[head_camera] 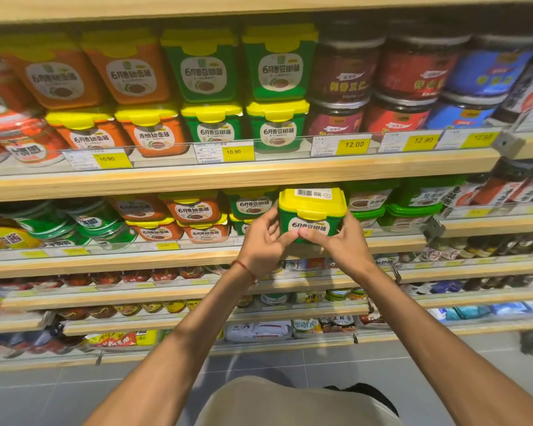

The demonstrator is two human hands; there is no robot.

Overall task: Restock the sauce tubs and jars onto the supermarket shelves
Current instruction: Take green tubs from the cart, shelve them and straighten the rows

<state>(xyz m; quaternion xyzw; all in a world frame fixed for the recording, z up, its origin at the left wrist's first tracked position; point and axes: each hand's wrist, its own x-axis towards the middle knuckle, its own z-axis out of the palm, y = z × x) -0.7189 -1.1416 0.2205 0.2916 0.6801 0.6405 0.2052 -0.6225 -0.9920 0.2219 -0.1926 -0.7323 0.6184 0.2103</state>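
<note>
A beige garment (290, 401), cut off at the bottom edge, lies below two bare forearms reaching up. The left hand (263, 241), a red cord (243, 267) at its wrist, and the right hand (343, 245) grip a green tub (313, 210) with a yellow lid at the front edge of the middle shelf (166, 259). Curled fingers (270, 221) and both thumbs cover its lower label. Its base is hidden, so contact with the shelf cannot be told. On the upper shelf (228, 176), orange tubs (130, 66) and stacked green tubs (277, 63) read clearly; dark jars (419, 66) toward the right end are blurred.
</note>
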